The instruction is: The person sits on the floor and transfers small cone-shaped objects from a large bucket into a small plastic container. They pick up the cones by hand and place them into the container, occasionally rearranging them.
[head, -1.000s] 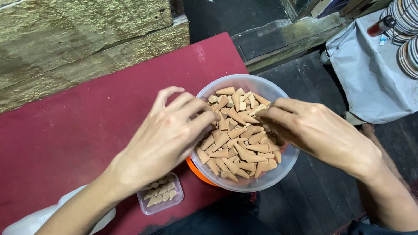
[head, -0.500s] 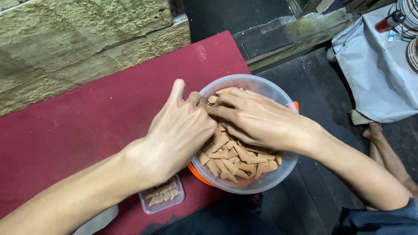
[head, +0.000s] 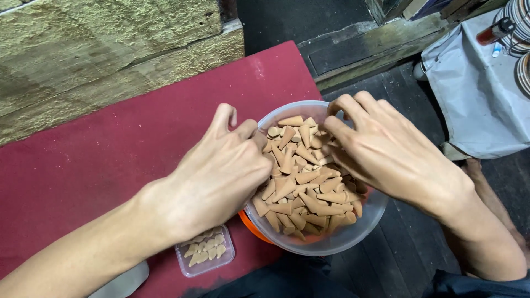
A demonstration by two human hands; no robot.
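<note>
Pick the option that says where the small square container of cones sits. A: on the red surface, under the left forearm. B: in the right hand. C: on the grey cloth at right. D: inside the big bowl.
A: the small clear container rests on the red surface, just below the left forearm, beside the big bowl.

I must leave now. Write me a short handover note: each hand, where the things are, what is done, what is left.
Left hand: fingers curled in the cones at the bowl's left side; grip not visible.
Right hand: fingertips in the cones at the bowl's far right; grip not visible.
Things: clear bowl full of tan cones, at the red table's edge; small clear box beside it.
Done: box holds a few cones.
Left: most cones are in the bowl.
</note>
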